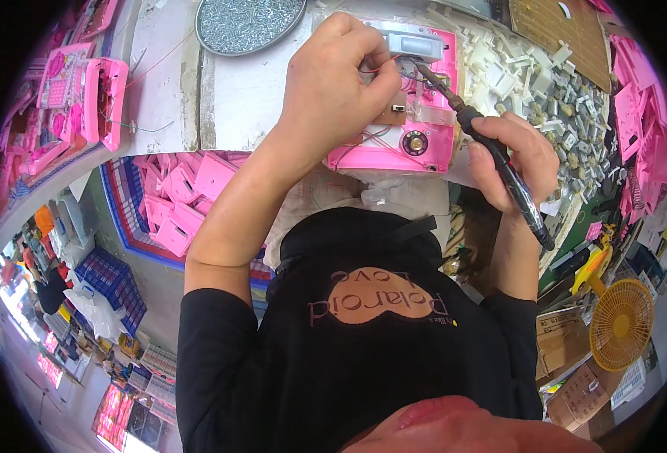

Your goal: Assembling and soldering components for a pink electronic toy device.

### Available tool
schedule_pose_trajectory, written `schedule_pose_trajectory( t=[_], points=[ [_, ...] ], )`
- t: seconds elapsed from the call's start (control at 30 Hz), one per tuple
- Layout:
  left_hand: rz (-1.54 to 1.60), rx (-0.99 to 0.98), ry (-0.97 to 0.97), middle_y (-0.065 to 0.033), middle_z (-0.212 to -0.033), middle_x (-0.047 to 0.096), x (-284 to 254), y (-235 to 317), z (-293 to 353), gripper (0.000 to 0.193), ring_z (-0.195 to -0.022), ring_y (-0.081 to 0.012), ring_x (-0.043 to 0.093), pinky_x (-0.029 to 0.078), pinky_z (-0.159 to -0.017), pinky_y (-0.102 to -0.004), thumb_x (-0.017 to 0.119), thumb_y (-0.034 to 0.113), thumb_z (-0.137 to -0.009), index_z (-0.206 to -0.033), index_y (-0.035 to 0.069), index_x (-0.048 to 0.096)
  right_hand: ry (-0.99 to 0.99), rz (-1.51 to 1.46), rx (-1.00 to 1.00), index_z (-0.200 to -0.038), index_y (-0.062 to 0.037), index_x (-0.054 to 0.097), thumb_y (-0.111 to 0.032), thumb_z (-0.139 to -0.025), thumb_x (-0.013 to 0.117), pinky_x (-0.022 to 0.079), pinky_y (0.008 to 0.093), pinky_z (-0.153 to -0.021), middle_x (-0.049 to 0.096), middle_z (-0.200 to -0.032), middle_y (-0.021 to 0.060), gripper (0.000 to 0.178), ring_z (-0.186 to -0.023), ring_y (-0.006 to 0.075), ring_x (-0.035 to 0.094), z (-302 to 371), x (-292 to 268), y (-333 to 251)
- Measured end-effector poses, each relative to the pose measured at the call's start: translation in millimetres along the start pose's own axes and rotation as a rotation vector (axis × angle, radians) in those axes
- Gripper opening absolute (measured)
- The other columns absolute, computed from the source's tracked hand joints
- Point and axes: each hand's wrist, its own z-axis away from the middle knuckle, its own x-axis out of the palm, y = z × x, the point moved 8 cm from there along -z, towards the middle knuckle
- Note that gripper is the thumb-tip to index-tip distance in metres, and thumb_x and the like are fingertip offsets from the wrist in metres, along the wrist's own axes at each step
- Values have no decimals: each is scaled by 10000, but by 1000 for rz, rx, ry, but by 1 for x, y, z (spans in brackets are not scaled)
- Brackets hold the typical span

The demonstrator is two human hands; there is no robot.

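A pink plastic housing lies on the work surface in front of me, its inside showing. Thin wires, a small brown circuit board and a round speaker sit in it. My left hand is over its left side, thumb and forefinger pinched on a thin red wire. Beside that wire, at the far end, is a pale grey plastic part. My right hand is closed round the black handle of a soldering iron. The iron's metal tip points down-left among the wires, close to my left fingertips.
At the far left stands a round metal dish full of small screws. White plastic pieces and greyish parts are heaped on the right. Pink shells lie further left, above a crate of pink panels. A yellow fan stands low right.
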Motion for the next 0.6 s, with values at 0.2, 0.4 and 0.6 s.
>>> schedule_pose_trajectory(
  t=[0.2,0.4,0.6],
  points=[
    [-44,18,14,-101,-842,633,0,3,-1,107,-748,-270,656,542,-677,-386,723,149,-765,-755,48,691,-15,23,25,-1021,-23,713,-15,-763,792,414,282,-482,588,-627,55,270,-515,176,561,-3,3,1],
    [-86,27,35,-99,-827,630,1,4,-3,101,-750,-276,656,540,-668,-390,729,139,-750,-734,47,689,-49,67,63,-1024,-58,725,-30,-764,792,429,289,-500,604,-642,58,269,-530,191,577,-7,7,2],
    [-72,22,46,-94,-816,624,1,3,-3,98,-725,-274,649,537,-653,-393,735,130,-742,-727,47,686,-43,25,94,-1012,-60,733,-44,-768,796,425,296,-504,587,-637,60,252,-537,190,571,-8,9,7]
  ],
)
